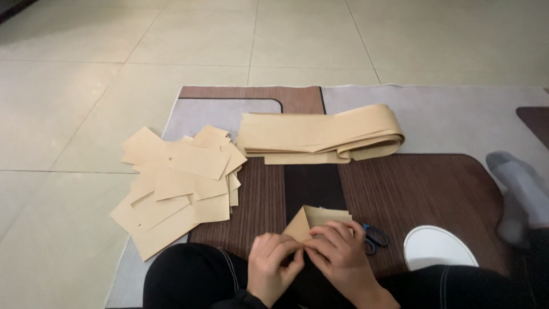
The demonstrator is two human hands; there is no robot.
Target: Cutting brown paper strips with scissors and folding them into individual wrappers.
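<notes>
A tan paper piece (313, 220), folded into a pointed shape, lies on the dark brown mat right in front of me. My left hand (275, 266) pinches its near left edge with curled fingers. My right hand (342, 256) presses down on the paper's near right part, fingers touching those of the left. Blue-handled scissors (374, 237) lie just right of my right hand, partly hidden by it.
A loose pile of cut tan paper sheets (180, 189) spreads over the mat's left edge onto the tiled floor. A long folded strip of tan paper (320, 136) lies farther back. A white round plate (437, 248) and a grey-socked foot (517, 191) are at right.
</notes>
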